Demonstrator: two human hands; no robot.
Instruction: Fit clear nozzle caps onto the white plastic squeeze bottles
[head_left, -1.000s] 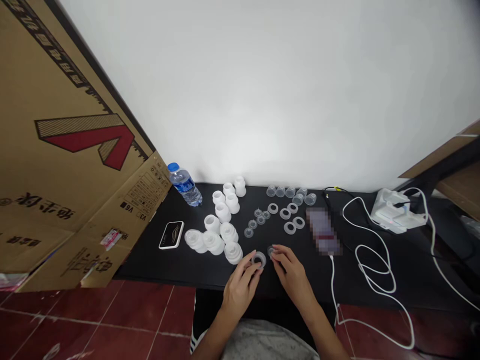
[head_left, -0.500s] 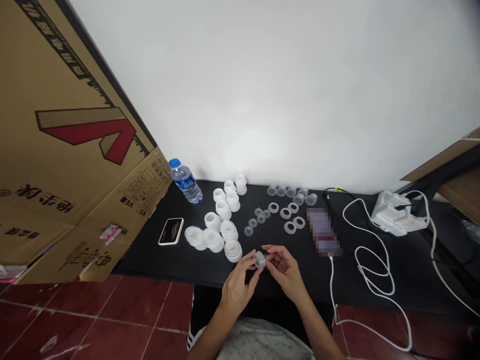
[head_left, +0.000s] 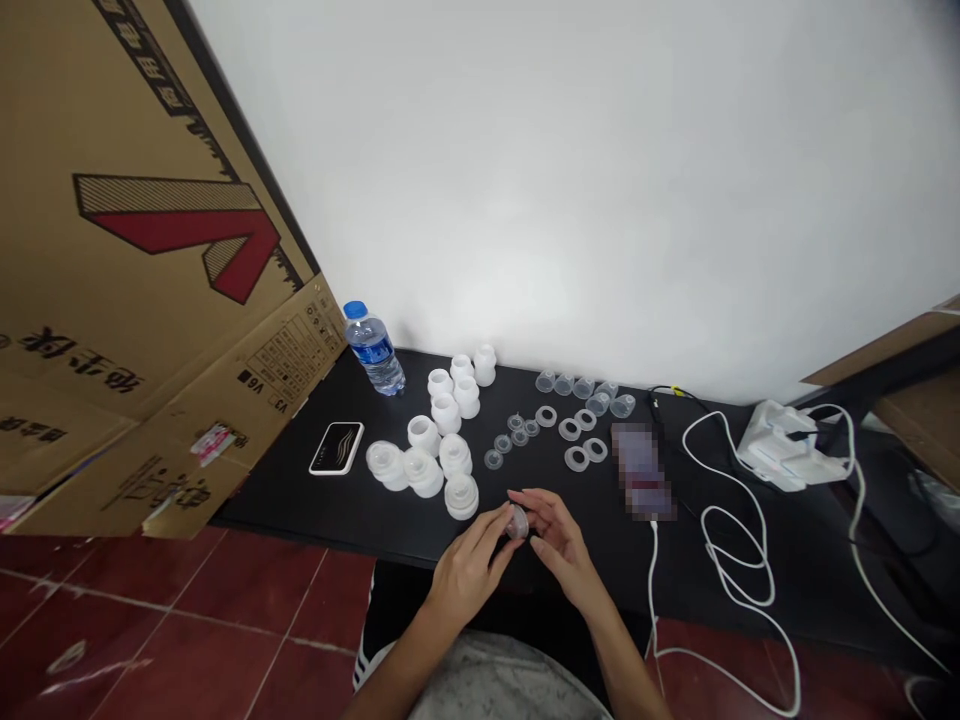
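Near the front edge of the black table, my left hand [head_left: 466,568] pinches a small clear plastic cap [head_left: 517,522] between thumb and fingers. My right hand [head_left: 562,548] curls around the cap's right side, its fingertips against it and partly hidden behind it. Left of my hands stand several white plastic bottle collars [head_left: 461,496], some with clear domed tops. Beyond my hands lie several small clear discs [head_left: 503,444] and several translucent rings [head_left: 577,458]. Several clear cups [head_left: 598,404] stand near the wall.
A water bottle [head_left: 374,350] and a white-framed device [head_left: 337,448] are at the left, beside a big cardboard box [head_left: 180,300]. To the right lie a blurred phone [head_left: 643,470], loose white cable [head_left: 750,615] and a white power strip [head_left: 795,447].
The cap has tilted between my fingers, its round face turned differently. My right thumb has moved slightly down and away from it. The whole view has shifted a little.
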